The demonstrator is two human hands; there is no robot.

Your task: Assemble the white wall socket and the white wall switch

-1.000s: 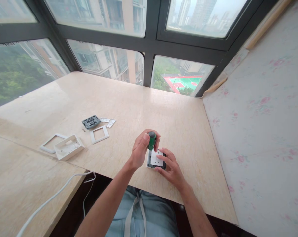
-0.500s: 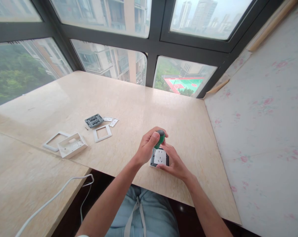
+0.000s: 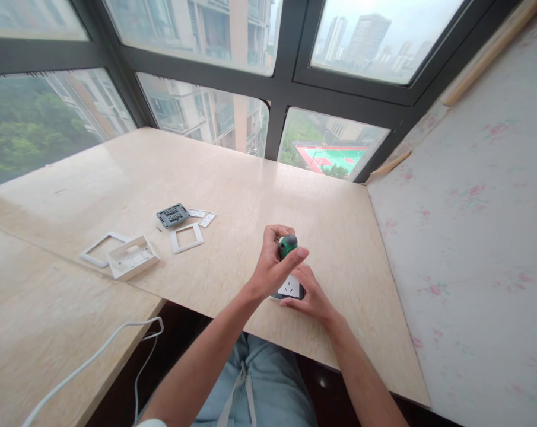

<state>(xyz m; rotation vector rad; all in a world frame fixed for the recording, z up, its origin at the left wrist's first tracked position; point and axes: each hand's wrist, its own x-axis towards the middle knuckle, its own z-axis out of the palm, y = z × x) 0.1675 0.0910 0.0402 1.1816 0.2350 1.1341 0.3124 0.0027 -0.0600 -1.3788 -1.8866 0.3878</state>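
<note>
My left hand (image 3: pixel 269 268) has its fingers curled round the green and black handle of a screwdriver (image 3: pixel 288 244), while its thumb sticks out off the grip. The handle stands roughly upright above a wall socket (image 3: pixel 289 287); the shaft and tip are hidden behind my hands. The socket has a white slotted face on a dark grey frame and lies near the front edge of the counter. My right hand (image 3: pixel 316 299) grips it from the right, thumb on the near side and fingers on the far side, covering part of it.
To the left lie a white mounting box (image 3: pixel 133 258), a white frame (image 3: pixel 99 251) partly behind it, another white frame (image 3: pixel 187 238), a grey socket body (image 3: pixel 172 215) and small white plates (image 3: pixel 207 219). A white cable (image 3: pixel 94 356) runs at lower left. Windows (image 3: pixel 206 112) and a flowered wall (image 3: pixel 464 237) border the counter (image 3: pixel 232 184).
My left hand has turned about the screwdriver handle; its thumb has lifted off and now points right. My right hand stays on the socket. The view has shifted slightly.
</note>
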